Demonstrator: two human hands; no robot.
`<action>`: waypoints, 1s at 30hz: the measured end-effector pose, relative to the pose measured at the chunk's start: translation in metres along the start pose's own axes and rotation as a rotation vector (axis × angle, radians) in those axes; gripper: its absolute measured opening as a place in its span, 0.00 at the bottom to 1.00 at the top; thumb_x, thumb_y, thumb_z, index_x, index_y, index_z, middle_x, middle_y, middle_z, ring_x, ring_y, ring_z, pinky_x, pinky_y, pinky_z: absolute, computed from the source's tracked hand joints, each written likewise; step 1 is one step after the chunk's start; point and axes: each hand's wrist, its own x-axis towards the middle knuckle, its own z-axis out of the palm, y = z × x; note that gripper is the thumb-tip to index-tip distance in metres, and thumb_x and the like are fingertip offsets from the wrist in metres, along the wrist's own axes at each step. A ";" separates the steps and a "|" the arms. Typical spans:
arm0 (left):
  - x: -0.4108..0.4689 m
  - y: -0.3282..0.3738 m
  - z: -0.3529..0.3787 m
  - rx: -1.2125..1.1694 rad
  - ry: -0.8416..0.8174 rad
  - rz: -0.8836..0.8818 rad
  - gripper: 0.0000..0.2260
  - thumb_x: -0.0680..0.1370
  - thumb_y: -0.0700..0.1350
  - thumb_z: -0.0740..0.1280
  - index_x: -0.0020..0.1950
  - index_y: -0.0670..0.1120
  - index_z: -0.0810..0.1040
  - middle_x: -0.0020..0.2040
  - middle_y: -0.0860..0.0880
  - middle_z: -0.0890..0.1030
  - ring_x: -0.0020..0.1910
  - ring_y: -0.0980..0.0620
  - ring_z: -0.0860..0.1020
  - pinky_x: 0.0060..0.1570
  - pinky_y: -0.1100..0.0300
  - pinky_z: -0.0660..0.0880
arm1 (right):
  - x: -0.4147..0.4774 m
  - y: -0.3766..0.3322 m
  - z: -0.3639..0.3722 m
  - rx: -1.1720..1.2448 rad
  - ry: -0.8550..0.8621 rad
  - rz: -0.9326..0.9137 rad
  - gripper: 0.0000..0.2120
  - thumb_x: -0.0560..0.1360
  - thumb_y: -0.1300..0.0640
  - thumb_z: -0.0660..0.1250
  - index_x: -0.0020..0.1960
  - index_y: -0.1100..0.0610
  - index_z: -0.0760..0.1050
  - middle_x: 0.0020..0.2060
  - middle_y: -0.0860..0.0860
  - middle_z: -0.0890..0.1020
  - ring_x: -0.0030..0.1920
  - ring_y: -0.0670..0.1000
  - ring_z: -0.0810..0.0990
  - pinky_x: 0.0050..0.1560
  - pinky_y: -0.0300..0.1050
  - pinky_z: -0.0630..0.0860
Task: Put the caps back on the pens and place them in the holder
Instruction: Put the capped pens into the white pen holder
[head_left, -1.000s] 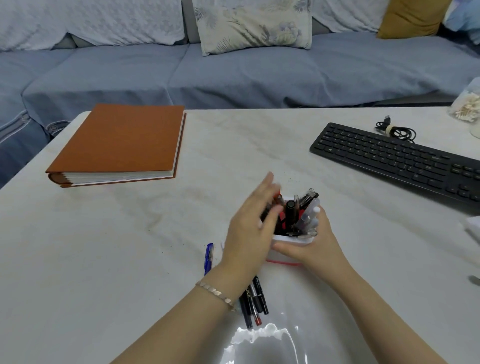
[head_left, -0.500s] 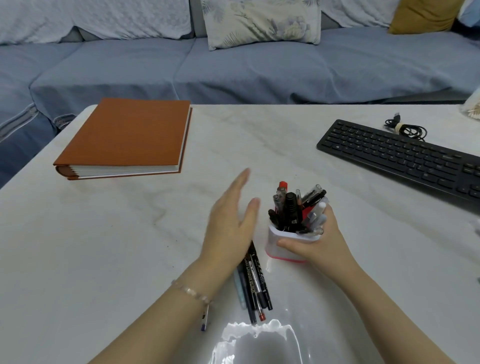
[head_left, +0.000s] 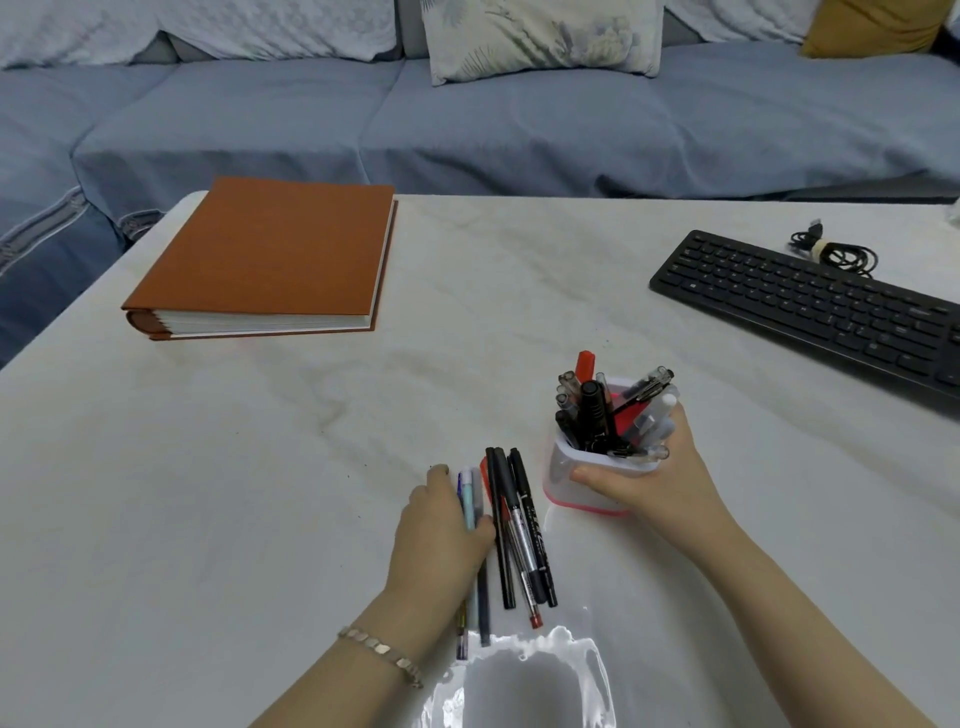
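Background: blue-grey sofa (head_left: 467, 130) across the top of the frame, pale patterned pillow (head_left: 540, 36) top centre, mustard cushion (head_left: 872, 26) top right.
Surface: white marbled counter (head_left: 260, 467) fills the middle and lower frame; bright glare patch (head_left: 535, 680) at bottom centre.
Holder: white holder (head_left: 566, 483) with a pink base, standing upright on the counter right of centre.
Pens in holder: standing pens (head_left: 592, 410) packed in, black, clear and one red-topped, leaning different ways (caps too small to check one by one).
Loose pens: loose pens (head_left: 519, 530) lie side by side on the counter just left of the holder, running toward the bottom of the frame; black, clear, a red-tipped one, a pale teal and a blue one at the left edge.
Left hand: left hand (head_left: 441, 530) lies knuckles up over the left side of the loose pens; grip curled round the teal and blue ones, thumb against their right side. Lifted or not, cannot tell.
Right hand: right hand (head_left: 660, 483) wraps the holder from the right; grip closed on it, thumb across the front wall, fingers round the far side.
Wrist: metal bracelet (head_left: 384, 649) on the left wrist.
Other: orange book (head_left: 270, 249) lying flat upper left; black keyboard (head_left: 810, 312) at the right edge; coiled black cable (head_left: 836, 252) just beyond it.
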 end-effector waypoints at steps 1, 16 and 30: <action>0.001 -0.002 -0.001 0.003 0.005 0.004 0.13 0.73 0.43 0.65 0.55 0.45 0.66 0.48 0.44 0.75 0.44 0.47 0.74 0.35 0.61 0.67 | 0.002 0.002 0.000 -0.015 -0.007 0.009 0.31 0.57 0.47 0.80 0.54 0.59 0.72 0.45 0.54 0.81 0.46 0.52 0.82 0.47 0.49 0.78; 0.009 0.062 -0.068 -0.906 0.225 0.377 0.09 0.79 0.41 0.58 0.42 0.55 0.70 0.45 0.41 0.77 0.42 0.53 0.78 0.55 0.55 0.74 | 0.001 0.002 0.002 0.041 -0.019 -0.031 0.24 0.59 0.53 0.78 0.49 0.60 0.73 0.37 0.50 0.78 0.37 0.43 0.77 0.38 0.35 0.72; 0.006 0.124 -0.018 -1.039 0.083 0.409 0.09 0.76 0.34 0.61 0.46 0.49 0.72 0.48 0.46 0.82 0.53 0.49 0.79 0.57 0.49 0.75 | 0.007 0.002 0.001 0.075 0.026 -0.005 0.23 0.59 0.60 0.79 0.47 0.65 0.72 0.42 0.57 0.81 0.45 0.53 0.82 0.44 0.49 0.78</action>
